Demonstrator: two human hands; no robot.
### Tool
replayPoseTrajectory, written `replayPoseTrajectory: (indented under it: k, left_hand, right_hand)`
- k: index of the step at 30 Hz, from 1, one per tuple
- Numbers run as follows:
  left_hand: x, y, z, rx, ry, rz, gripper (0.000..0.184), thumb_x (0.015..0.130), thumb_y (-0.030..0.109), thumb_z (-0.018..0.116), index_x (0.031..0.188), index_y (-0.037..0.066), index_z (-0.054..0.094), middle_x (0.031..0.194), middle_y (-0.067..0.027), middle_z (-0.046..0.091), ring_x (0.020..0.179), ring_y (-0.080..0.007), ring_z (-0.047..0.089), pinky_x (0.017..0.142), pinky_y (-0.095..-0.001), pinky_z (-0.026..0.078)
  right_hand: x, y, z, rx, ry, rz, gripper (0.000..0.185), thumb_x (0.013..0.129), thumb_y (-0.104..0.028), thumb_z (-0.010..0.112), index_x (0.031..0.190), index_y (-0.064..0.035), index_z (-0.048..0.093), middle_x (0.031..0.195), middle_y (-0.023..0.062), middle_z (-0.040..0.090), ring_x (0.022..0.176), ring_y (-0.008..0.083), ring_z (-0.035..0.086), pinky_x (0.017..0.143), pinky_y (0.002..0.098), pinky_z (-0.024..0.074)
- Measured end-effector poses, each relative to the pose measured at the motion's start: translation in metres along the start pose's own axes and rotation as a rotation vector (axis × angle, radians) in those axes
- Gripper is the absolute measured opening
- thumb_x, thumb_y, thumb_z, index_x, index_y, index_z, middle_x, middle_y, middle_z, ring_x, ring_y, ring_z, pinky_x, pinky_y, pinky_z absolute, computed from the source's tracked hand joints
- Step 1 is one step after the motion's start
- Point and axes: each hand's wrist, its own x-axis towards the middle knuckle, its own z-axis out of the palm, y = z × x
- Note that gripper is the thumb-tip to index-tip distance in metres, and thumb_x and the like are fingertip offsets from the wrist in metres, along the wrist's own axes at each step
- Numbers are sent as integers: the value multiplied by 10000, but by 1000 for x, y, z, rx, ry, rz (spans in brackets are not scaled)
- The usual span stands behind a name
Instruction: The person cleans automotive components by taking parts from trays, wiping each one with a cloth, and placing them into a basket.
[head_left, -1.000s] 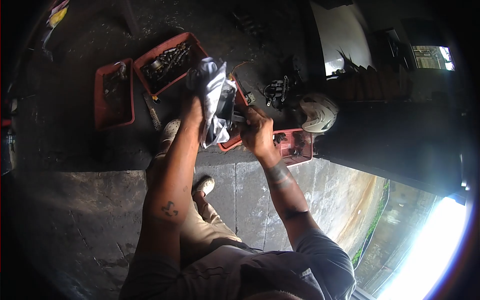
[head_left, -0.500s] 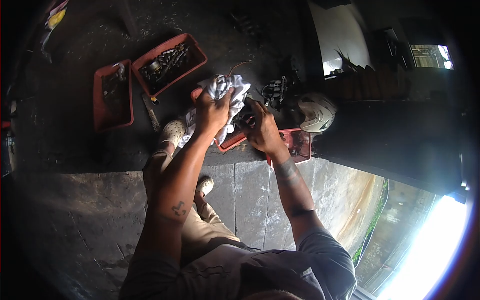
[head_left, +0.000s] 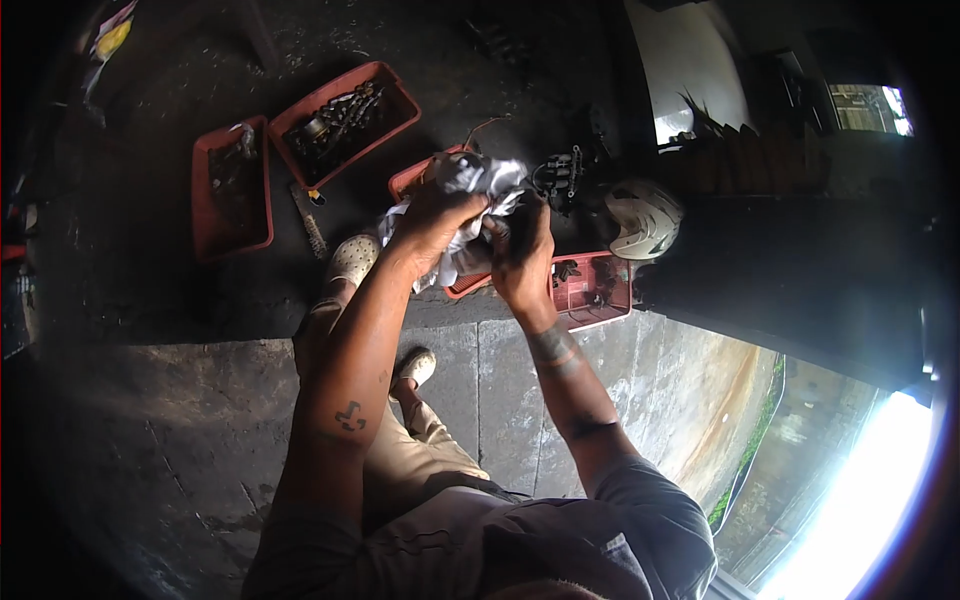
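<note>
My left hand (head_left: 432, 228) is closed on a crumpled white-and-grey rag (head_left: 484, 176), which bunches above the fingers and hangs below the palm. Close beside it, my right hand (head_left: 527, 262) is curled with thumb and fingers around something dark against the rag's right side. Shadow and the fingers hide what that is. Under both hands, a red plastic basket (head_left: 468, 287) is mostly covered by the rag and wrists.
Two red bins, one with metal parts (head_left: 412, 112) and one (head_left: 268, 205) holding little, stand at the left beside a brush (head_left: 308, 222). Right of my hands are another red basket (head_left: 628, 300), a white helmet (head_left: 650, 222) and a metal engine part (head_left: 562, 172).
My right hand has come up and left against the rag. The rag and my left hand have shifted slightly right, and the rag's top is blurred by motion.
</note>
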Motion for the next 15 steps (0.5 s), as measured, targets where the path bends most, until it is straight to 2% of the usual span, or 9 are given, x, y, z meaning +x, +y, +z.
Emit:
replayPoseTrajectory:
  k: [2,4,5,6,8,10,12,14,15]
  left_hand:
    - [-4,-4,-2,109,-96,98,298,809,149,647,1074,42,562,942,-31,605,803,-100,569,666,-249,475]
    - [-3,-20,13,292,133,306,265,819,192,655,1027,46,582,901,-18,615,765,-96,576,644,-264,481]
    - [-1,-24,13,184,63,103,243,815,215,670,982,53,601,834,-25,632,731,-113,593,632,-280,493]
    - [0,-21,17,471,158,295,210,810,207,676,946,60,612,778,-43,643,705,-126,606,614,-286,491]
    - [-1,-12,18,497,154,320,204,810,200,675,941,57,612,784,-72,650,702,-149,618,597,-288,483]
    - [-5,-2,23,668,255,378,222,807,238,676,933,67,610,793,-72,653,707,-150,623,597,-288,481]
    - [13,-16,4,236,410,22,311,816,321,641,918,27,626,760,-81,649,682,-148,622,624,-287,490]
    - [20,1,-17,-330,280,-109,337,828,337,609,947,23,626,730,-92,643,628,-169,624,606,-299,513]
    - [17,10,-31,-525,-94,-210,336,831,363,600,962,55,616,741,-95,635,604,-184,623,581,-304,529]
  right_hand:
    - [0,-11,-8,-1,25,-36,533,776,-112,682,1191,42,386,771,113,535,655,226,564,626,319,465]
    - [5,8,0,-37,218,-71,435,847,-136,624,1161,53,389,746,81,513,617,162,507,586,285,442]
    - [7,7,-2,227,294,147,279,924,-162,521,1070,49,412,732,72,506,609,110,451,541,270,409]
    - [14,1,-4,124,340,24,232,966,-197,432,930,32,443,672,58,482,595,94,414,504,278,376]
    - [12,3,-3,49,274,171,282,967,-214,428,822,25,462,595,70,462,538,101,393,472,289,350]
    - [14,9,-3,-58,222,114,271,959,-167,419,766,14,482,531,114,459,464,135,388,440,308,350]
    - [8,6,-2,11,131,139,236,952,-129,415,781,27,460,601,90,481,503,134,382,466,316,355]
    - [14,6,-3,-109,147,-211,132,913,-42,442,793,13,456,586,155,448,466,312,433,455,347,365]
    - [15,9,-7,-142,142,-230,98,893,-16,458,800,14,457,607,161,467,482,329,459,459,359,375]
